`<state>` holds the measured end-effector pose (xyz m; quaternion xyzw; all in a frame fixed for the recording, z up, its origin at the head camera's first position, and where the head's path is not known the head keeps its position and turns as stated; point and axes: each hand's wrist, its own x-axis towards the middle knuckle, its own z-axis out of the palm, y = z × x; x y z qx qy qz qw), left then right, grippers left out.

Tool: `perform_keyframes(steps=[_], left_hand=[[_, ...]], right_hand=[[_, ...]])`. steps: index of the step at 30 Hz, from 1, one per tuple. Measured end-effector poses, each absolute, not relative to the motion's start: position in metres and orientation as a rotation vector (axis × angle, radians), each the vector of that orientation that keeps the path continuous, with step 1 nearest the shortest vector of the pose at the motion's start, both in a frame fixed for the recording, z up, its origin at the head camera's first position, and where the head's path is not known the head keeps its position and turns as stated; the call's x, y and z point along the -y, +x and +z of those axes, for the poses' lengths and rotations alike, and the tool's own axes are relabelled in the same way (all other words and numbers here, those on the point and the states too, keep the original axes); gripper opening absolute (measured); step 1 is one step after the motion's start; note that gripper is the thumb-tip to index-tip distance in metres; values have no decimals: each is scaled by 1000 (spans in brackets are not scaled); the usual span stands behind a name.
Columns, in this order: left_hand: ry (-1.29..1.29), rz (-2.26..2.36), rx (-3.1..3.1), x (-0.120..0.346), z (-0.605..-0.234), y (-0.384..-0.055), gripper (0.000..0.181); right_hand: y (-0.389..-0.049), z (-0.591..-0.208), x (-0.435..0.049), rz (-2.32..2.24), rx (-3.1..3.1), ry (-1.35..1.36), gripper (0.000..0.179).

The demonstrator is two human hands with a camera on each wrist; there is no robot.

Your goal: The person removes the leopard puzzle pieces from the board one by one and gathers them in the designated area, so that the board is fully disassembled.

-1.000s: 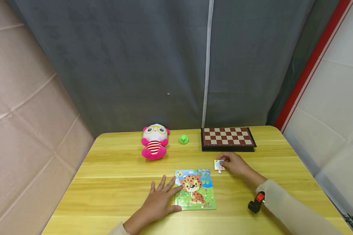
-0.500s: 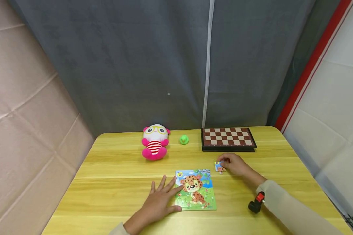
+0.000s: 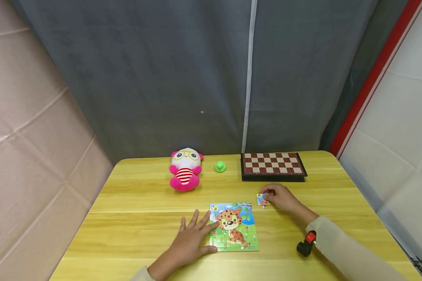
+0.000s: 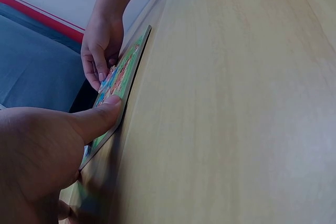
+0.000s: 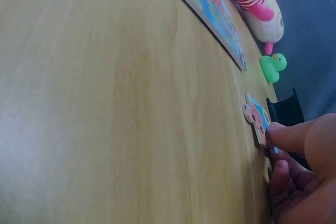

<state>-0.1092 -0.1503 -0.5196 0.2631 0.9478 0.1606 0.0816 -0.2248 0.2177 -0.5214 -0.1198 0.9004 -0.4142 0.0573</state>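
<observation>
Spread across the left edge of a jigsaw puzzle with a leopard cub picture, my left hand has straight fingers. Its thumb lies on the puzzle's front face in the left wrist view. My right hand pinches a loose puzzle piece between thumb and fingers, right of the puzzle's upper corner. The piece shows blue sky, a bit of yellow and an orange spotted part, with a rounded tab at its lower side. It is held close over the table, tilted. Part of it is hidden behind my thumb.
Behind my right hand lies a folded chessboard case. A green toy duck and a pink and white plush panda stand at the back of the wooden table. A grey curtain hangs beyond the far edge.
The piece in my right hand has tipped and shifted slightly toward me, so its picture shows more clearly. My left hand has stayed on the puzzle.
</observation>
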Motion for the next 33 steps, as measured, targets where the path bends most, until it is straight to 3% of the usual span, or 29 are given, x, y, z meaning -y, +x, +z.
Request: perform_keyframes(steps=[33], left_hand=[[790,475,-2841,151,-521,-109,78]], right_hand=[[-221,-517,-214,-1314,-2686,-332,15]])
